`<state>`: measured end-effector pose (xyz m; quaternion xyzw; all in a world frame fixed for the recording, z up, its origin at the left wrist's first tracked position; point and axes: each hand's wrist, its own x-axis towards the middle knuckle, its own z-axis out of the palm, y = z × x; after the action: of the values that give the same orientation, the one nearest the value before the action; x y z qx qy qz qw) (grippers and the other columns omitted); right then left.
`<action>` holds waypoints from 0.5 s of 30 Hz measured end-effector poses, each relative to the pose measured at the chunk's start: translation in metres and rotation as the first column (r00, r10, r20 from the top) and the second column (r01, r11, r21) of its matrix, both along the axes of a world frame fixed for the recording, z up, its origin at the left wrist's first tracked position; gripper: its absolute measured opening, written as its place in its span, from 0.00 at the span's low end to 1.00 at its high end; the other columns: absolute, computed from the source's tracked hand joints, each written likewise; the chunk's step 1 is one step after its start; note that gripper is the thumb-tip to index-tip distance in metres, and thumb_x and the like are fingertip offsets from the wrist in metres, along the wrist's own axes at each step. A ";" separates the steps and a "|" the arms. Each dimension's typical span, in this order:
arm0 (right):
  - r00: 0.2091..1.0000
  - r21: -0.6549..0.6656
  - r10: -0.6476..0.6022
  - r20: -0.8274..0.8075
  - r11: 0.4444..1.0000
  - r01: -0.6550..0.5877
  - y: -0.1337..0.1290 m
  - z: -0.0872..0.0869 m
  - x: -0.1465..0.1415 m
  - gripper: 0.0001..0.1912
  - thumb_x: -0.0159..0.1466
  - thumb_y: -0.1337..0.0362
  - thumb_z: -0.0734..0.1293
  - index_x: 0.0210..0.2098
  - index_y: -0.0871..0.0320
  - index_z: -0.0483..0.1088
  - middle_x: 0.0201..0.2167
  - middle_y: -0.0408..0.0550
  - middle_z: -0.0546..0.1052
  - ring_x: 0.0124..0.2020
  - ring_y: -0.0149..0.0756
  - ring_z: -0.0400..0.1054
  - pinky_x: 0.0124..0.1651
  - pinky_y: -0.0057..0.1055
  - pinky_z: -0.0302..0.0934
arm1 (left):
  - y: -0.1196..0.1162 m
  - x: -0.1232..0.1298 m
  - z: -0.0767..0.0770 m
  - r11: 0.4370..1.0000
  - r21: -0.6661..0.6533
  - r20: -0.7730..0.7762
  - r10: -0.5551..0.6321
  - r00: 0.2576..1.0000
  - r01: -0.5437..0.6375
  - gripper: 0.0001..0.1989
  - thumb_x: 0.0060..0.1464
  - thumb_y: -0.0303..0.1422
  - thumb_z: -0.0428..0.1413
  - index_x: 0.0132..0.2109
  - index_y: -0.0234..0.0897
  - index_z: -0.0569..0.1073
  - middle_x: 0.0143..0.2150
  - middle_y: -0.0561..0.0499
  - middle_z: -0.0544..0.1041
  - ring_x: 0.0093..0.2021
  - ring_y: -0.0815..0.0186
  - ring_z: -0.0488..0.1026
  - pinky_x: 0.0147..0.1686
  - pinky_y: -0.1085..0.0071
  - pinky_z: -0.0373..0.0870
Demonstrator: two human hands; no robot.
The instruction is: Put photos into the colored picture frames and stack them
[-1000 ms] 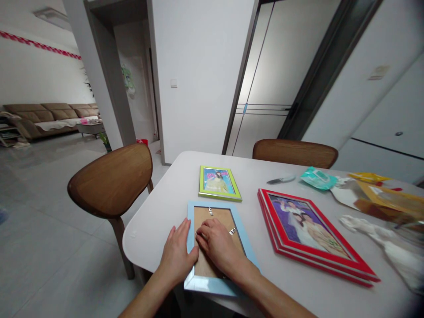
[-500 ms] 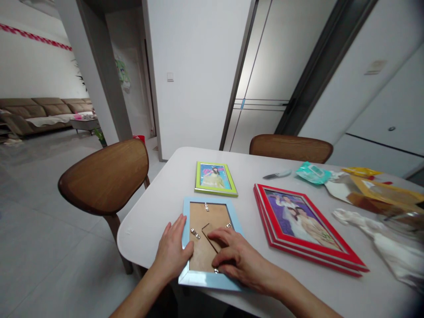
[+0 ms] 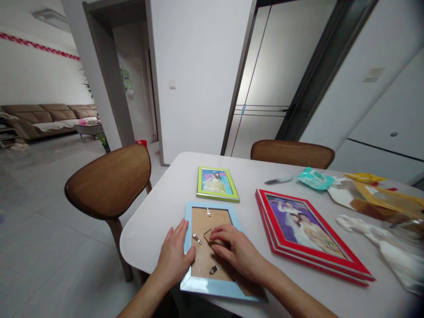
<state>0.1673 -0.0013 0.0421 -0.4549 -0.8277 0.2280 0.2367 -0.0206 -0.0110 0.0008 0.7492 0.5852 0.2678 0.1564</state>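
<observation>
Left hand [image 3: 174, 252] lies flat with its thumb spread away from the outstretched fingers, palm down along the left side of the blue frame [image 3: 212, 286], the thumb on the frame's edge. Its forearm slants up from the lower left. Right hand [image 3: 236, 252] arches over the brown backing board [image 3: 203, 258], fingers bent and thumb below them, near the board's middle; whether anything is pinched there cannot be told. That wrist crosses the frame's right side, the forearm coming from the lower right. The frame sits back side up at the near edge of the worktop [image 3: 149, 225], metal clips [image 3: 197, 239] showing, between the green frame [image 3: 217, 182] beyond and the person.
</observation>
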 end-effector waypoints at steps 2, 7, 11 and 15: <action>0.993 0.066 -0.108 0.048 0.992 0.104 0.018 -0.004 -0.004 0.12 0.58 0.65 0.58 0.37 0.59 0.70 0.38 0.49 0.70 0.40 0.33 0.61 0.45 0.29 0.54 | 0.000 0.000 0.000 1.000 -0.002 0.012 0.005 1.000 -0.005 0.28 0.45 0.29 0.46 0.56 0.30 0.54 0.57 0.43 0.57 0.57 0.62 0.54 0.57 0.57 0.47; 0.928 0.199 -0.297 0.226 0.946 0.255 0.060 -0.017 -0.013 0.13 0.59 0.65 0.55 0.34 0.59 0.71 0.31 0.49 0.70 0.36 0.34 0.61 0.41 0.29 0.52 | 0.000 0.000 -0.001 1.000 -0.012 0.005 0.002 1.000 -0.002 0.29 0.45 0.29 0.46 0.56 0.30 0.54 0.58 0.44 0.56 0.57 0.62 0.53 0.57 0.58 0.46; 0.911 0.218 -0.334 0.243 0.934 0.284 0.068 -0.025 -0.018 0.14 0.59 0.65 0.55 0.33 0.56 0.72 0.31 0.49 0.68 0.34 0.35 0.59 0.38 0.30 0.51 | 0.001 0.000 -0.001 1.000 -0.023 -0.009 0.006 1.000 -0.007 0.29 0.45 0.30 0.46 0.56 0.31 0.54 0.58 0.44 0.56 0.58 0.63 0.52 0.57 0.59 0.46; 0.902 0.219 -0.344 0.262 0.931 0.291 0.065 -0.024 -0.020 0.15 0.59 0.65 0.55 0.37 0.51 0.71 0.32 0.48 0.68 0.35 0.35 0.59 0.36 0.29 0.51 | 0.002 -0.001 -0.001 1.000 -0.026 -0.007 0.001 1.000 -0.001 0.29 0.45 0.30 0.46 0.56 0.29 0.54 0.58 0.44 0.55 0.58 0.62 0.52 0.57 0.59 0.46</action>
<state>0.1468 0.0641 0.0180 -0.5903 -0.7850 0.0420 0.1831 -0.0212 -0.0090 0.0000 0.7479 0.5895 0.2574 0.1639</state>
